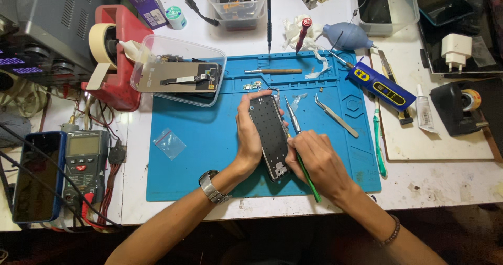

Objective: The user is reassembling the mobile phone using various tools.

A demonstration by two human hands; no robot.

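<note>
Left hand (pixel 250 134) grips phone frame (pixel 270 135), right hand (pixel 318 160) holds screwdriver (pixel 299 151), over blue mat (pixel 199 155).

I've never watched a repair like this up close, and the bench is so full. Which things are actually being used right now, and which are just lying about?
In use:
- left hand holding the phone frame
- right hand gripping the green-handled tool
- blue mat underneath

Lying about:
- tweezers
- blue air blower
- multimeter
- red tape dispenser
- white charger plug
</note>
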